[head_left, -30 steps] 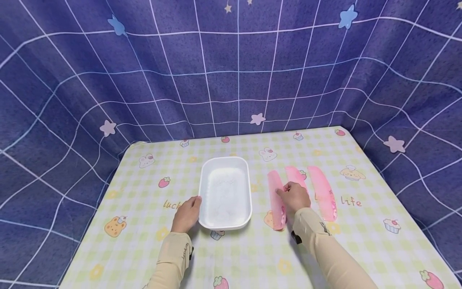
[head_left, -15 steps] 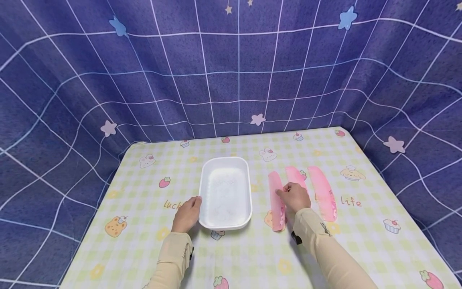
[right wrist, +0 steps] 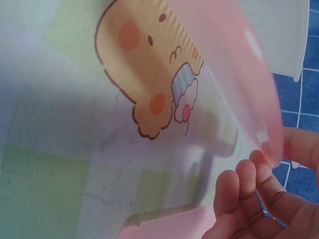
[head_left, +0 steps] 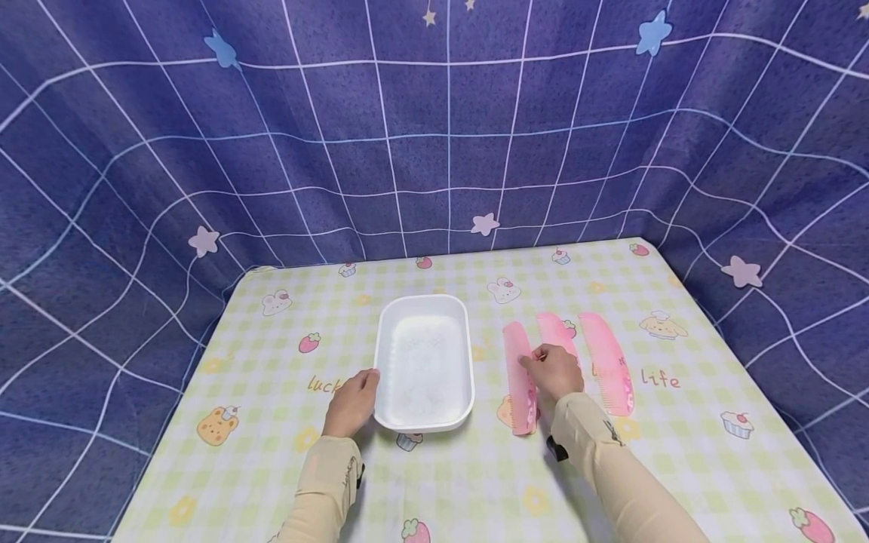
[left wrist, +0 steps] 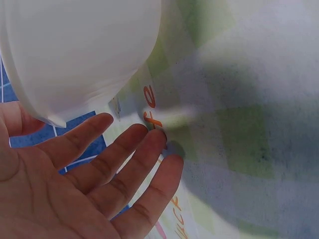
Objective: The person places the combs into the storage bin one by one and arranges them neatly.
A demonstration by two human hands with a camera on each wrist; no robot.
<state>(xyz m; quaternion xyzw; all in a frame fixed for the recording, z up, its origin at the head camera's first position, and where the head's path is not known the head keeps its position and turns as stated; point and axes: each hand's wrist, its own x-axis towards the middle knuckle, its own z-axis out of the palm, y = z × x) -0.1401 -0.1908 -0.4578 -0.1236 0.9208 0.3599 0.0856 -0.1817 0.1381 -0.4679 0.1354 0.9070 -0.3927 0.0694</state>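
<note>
Pink comb (head_left: 523,396) lies right of the white tray (head_left: 424,362), its long axis running near to far, far end leaning left. Thumb and fingertips of the right hand (head_left: 558,371) pinch it, barely shifted from a second ago. Fingers loosely extended, the left hand (head_left: 351,403) touches the tray's left rim; the tray's floor shows fully.

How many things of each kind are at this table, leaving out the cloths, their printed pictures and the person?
Pink combs: 3 (one pinched by the right hand, one partly hidden by it)
White tray: 1
Total: 4
</note>
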